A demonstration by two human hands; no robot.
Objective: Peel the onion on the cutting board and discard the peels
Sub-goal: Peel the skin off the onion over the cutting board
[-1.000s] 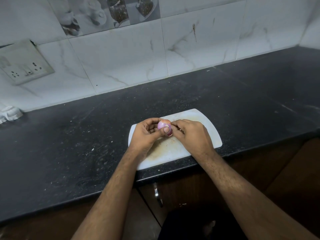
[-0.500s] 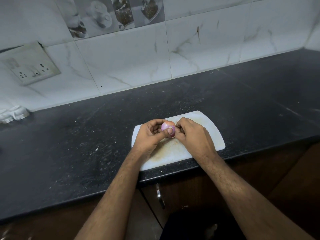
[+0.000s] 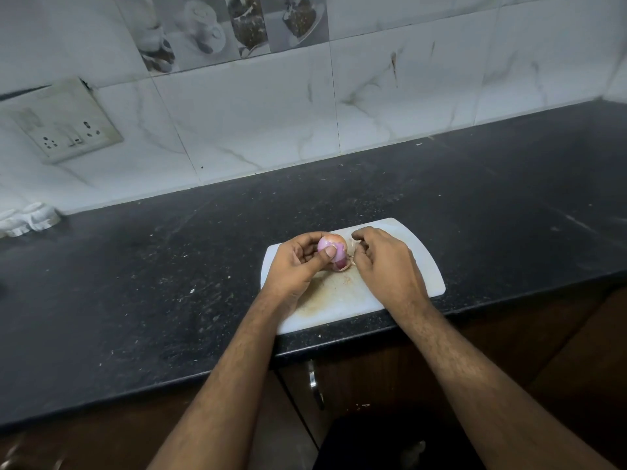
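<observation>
A small pink-purple onion (image 3: 331,245) is held just above the white cutting board (image 3: 420,262), which lies at the counter's front edge. My left hand (image 3: 298,266) grips the onion, with the thumb across its front. My right hand (image 3: 383,262) sits just to the right of the onion, fingers curled and pinching a piece of pale peel (image 3: 353,247) that hangs off the onion's right side. A loose flap of skin (image 3: 342,266) shows below the onion. The board's middle is stained brown.
The black stone counter (image 3: 169,283) stretches left and right. A tiled wall stands behind, with a socket plate (image 3: 64,123) at the left. A white object (image 3: 30,220) lies at the far left by the wall. Cabinet doors with a handle (image 3: 314,385) sit below.
My right hand has drawn a little to the right, away from the onion, pulling peel with it. More bare purple surface shows on the onion. The camera view shifted slightly.
</observation>
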